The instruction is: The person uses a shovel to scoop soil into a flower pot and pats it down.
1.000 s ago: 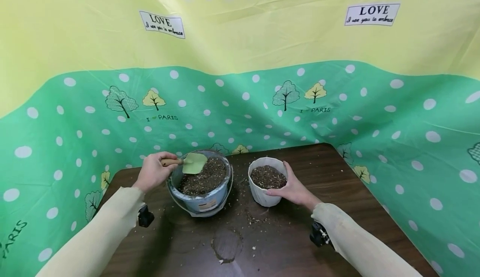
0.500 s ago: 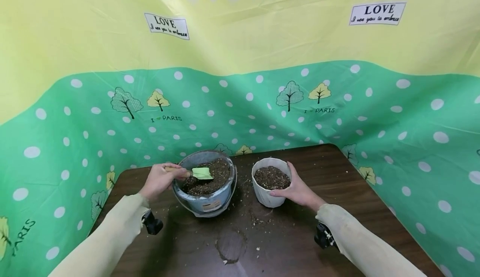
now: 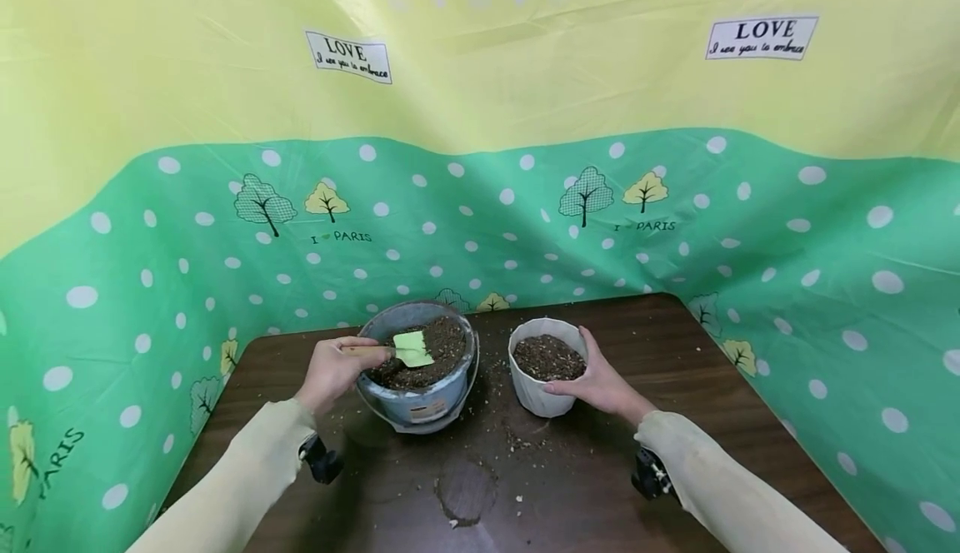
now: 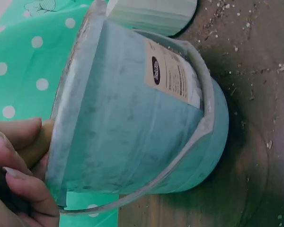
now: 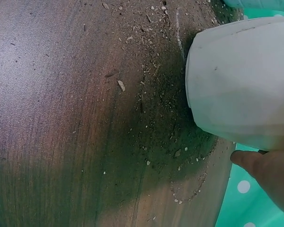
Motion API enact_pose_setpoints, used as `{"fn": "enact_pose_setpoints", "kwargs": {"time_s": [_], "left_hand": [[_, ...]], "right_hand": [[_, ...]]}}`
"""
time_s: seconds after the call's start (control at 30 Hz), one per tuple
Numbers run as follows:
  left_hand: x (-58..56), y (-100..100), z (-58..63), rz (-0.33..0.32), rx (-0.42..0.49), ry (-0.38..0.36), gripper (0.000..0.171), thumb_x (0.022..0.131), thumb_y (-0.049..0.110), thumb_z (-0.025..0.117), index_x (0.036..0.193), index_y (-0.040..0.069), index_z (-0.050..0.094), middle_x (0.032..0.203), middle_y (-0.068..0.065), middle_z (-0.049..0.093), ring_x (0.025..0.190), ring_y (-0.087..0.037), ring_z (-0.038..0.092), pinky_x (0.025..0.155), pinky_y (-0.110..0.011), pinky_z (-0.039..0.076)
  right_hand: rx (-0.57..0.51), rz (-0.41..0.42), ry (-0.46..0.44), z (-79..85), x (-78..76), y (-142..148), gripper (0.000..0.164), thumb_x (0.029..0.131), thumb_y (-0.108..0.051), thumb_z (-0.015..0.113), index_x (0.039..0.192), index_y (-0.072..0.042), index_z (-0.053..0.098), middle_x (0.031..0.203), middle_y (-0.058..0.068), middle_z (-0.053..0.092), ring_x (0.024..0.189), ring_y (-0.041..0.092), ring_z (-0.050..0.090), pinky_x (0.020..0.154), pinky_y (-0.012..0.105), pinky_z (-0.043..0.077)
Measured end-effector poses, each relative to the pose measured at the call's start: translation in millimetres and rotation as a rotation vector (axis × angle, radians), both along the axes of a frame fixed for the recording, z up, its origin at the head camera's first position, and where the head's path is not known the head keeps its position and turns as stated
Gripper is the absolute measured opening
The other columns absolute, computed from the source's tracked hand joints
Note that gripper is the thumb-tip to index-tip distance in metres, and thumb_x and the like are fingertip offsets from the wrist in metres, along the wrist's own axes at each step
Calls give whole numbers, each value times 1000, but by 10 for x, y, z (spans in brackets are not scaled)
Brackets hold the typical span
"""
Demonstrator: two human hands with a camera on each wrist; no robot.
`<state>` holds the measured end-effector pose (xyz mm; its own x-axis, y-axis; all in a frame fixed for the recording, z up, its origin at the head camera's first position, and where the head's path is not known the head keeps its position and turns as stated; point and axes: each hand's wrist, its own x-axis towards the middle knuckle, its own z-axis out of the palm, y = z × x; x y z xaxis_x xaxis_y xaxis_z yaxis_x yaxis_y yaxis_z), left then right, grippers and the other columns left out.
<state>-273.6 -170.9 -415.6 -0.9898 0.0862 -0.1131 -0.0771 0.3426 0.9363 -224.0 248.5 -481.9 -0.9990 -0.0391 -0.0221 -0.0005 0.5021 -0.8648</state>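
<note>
My left hand grips the wooden handle of a small trowel over the left rim of a blue-grey bucket. The trowel's light green blade lies at the dark soil inside, its tip pointing right. From the left wrist view, curled fingers hold the handle beside the bucket rim; the blade is hidden. With thumb at the front and fingers round the far right side, my right hand holds a white faceted pot. Soil fills much of that pot, which stands upright on the table.
The brown wooden table carries scattered soil crumbs and a ring-shaped dirt mark near the front. The bucket's handle hangs down its front side, by a paper label. A green and yellow printed cloth encloses the back and sides.
My left hand has lowered and moved right with the trowel, its blade going from above the bucket's left side down to the soil. The right hand keeps its hold on the pot.
</note>
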Motion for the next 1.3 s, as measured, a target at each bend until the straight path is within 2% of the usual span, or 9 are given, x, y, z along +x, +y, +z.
{"fn": "enact_pose_setpoints", "kwargs": {"time_s": [0.07,0.27,0.4,0.47,0.67,0.8,0.9,1.07,1.3], "left_hand": [[9,18,-22,8,-2,2,39,85,27,81,116,4,73,97,-10,75,38,-10,27,41,-30,32],[31,56,-2,28,6,-30,25,86,29,80,103,10,79,95,-6,75,39,-10,29,40,-28,31],[57,6,-5,42,45,-29,32,83,31,82,106,9,78,94,-1,76,56,-8,51,48,-28,39],[71,-33,-14,44,79,-32,36,82,32,83,109,8,77,95,1,76,68,-8,57,51,-27,40],[89,-128,-60,34,159,-20,41,82,36,83,115,11,76,99,3,75,58,-9,46,48,-24,35],[88,-148,-74,30,166,-12,43,83,39,82,116,13,76,102,6,75,67,-10,51,51,-26,38],[95,-128,-57,28,184,-14,42,83,39,82,116,13,76,104,7,74,64,-11,49,51,-26,37],[112,1,12,9,214,0,43,82,39,83,115,12,77,110,5,73,49,-10,37,46,-25,34],[124,359,91,-31,245,10,45,83,35,83,118,10,74,104,1,75,53,-10,42,48,-24,37]], "right_hand": [[4,1,-4,-10,-6,5,130,77,-37,87,157,-6,-12,157,30,8,140,46,24,109,61,27],[14,-2,-8,-46,-36,26,132,76,-40,87,157,-6,-12,157,29,11,140,45,24,109,61,27],[6,-10,-9,-43,-20,7,132,75,-40,88,157,-7,-10,157,29,12,140,44,25,110,60,26],[-3,-12,-8,-39,-9,-2,132,75,-39,88,157,-7,-10,157,29,11,140,45,24,110,60,25],[-1,-13,1,-35,-1,-3,133,74,-39,89,157,-6,-11,158,29,9,141,45,23,111,61,23],[0,-18,2,-53,-4,10,133,74,-39,89,157,-8,-10,158,28,11,142,43,22,111,60,22],[-7,-18,12,-65,-11,17,133,73,-38,89,158,-7,-8,157,28,14,141,43,23,111,60,23],[-32,-25,37,-96,-20,14,130,72,-35,91,158,-7,-3,153,28,22,139,43,28,110,59,25],[-59,-42,61,-127,-6,28,126,72,-31,91,157,-7,1,150,27,25,137,42,30,110,59,25]]}}
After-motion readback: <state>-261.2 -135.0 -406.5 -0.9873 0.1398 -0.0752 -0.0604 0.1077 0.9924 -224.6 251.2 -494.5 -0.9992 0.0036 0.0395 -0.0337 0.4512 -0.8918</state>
